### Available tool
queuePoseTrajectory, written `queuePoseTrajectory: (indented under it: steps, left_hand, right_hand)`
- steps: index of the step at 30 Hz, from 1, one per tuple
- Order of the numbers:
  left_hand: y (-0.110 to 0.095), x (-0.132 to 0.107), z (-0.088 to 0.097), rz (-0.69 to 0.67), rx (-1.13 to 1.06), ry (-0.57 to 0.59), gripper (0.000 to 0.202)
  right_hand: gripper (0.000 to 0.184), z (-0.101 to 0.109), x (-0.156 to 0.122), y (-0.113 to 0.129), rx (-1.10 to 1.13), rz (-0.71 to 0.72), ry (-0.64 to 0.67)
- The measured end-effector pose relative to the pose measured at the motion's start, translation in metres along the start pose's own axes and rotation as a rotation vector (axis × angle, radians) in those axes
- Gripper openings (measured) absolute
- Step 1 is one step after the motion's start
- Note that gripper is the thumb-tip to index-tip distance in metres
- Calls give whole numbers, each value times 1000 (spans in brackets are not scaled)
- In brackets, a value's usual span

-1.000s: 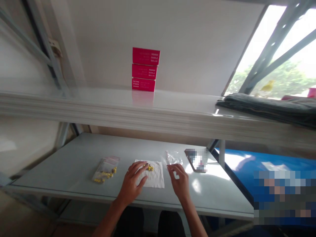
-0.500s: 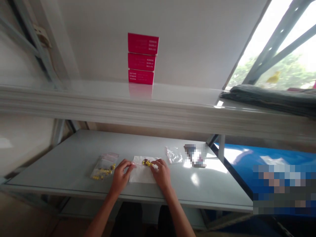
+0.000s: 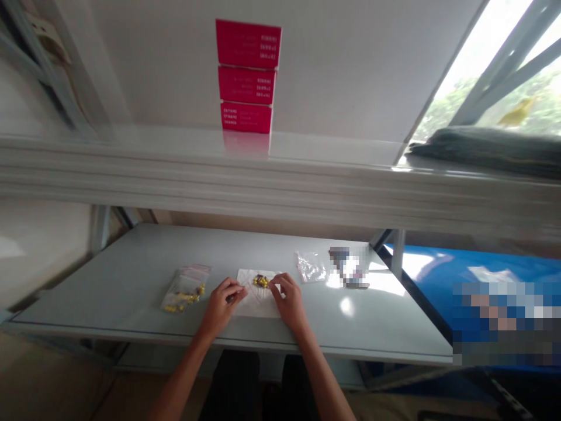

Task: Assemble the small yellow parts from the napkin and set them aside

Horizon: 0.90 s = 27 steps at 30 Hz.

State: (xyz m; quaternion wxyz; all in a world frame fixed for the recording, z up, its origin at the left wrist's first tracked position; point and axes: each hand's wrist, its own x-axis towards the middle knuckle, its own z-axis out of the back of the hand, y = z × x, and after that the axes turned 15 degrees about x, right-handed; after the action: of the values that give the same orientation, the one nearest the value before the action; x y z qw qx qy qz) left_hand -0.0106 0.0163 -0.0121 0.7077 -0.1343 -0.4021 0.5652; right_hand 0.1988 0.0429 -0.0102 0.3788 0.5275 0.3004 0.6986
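Left hand point(image 3: 221, 307) pinched, right hand point(image 3: 287, 301) pinched, anything held too thin to tell, yellow beads point(image 3: 262, 282) on paper napkin point(image 3: 256, 307) between hands, plastic bag of beads point(image 3: 184, 290) left of napkin, clear plastic bag point(image 3: 310, 266) right, on white table point(image 3: 109, 280)

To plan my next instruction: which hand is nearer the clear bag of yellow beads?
Left. The left hand is just right of the bag, not touching it; the right hand is farther right, beyond the white napkin.

three stacked red boxes point(image 3: 247, 76) | pale print | too small to read
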Motion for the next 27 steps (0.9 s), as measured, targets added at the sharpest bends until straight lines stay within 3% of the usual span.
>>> queuePoseTrajectory:
  steps: [5,10,14,22,27]
  left_hand:
    - [1,1,-1,-19,32,13,28]
    - [2,1,0,-10,39,-5,30]
    - [3,1,1,-9,30,0,31]
    - [-5,3,-2,-69,23,48,28]
    - [-8,2,-3,-92,-9,104,27]
  right_hand:
    - [18,1,-2,2,38,-11,27]
    - [10,-2,-6,-8,-164,-69,37]
    - [9,0,-6,-8,-258,-27,95]
    - [21,-6,-6,11,120,-105,113]
    - [22,-10,-9,17,184,-124,105]
